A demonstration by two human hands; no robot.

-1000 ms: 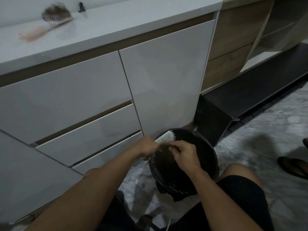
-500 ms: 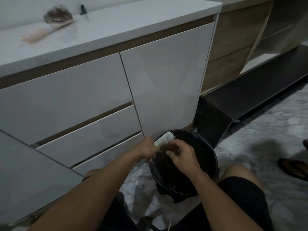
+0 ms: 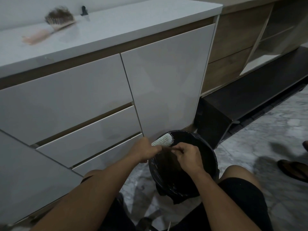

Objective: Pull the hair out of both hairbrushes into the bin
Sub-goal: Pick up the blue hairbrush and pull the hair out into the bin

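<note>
My left hand (image 3: 146, 151) grips the handle of a pale green hairbrush (image 3: 163, 139), held over the rim of a black lined bin (image 3: 210, 155) on the floor. My right hand (image 3: 188, 157) pinches a tuft of brown hair (image 3: 168, 157) that trails from the brush bristles down into the bin. A second hairbrush (image 3: 55, 22), pink-handled and matted with brown hair, lies on the white countertop (image 3: 133, 25) at the upper left.
White cabinet drawers and a door (image 3: 166, 84) stand right behind the bin. A dark low bench (image 3: 246, 100) runs to the right. A sandal (image 3: 293, 170) lies on the marble floor at the right edge. My knees flank the bin.
My right hand has drawn the tuft of hair slightly down and away from the bristles. The green brush has tilted a little over the bin.
</note>
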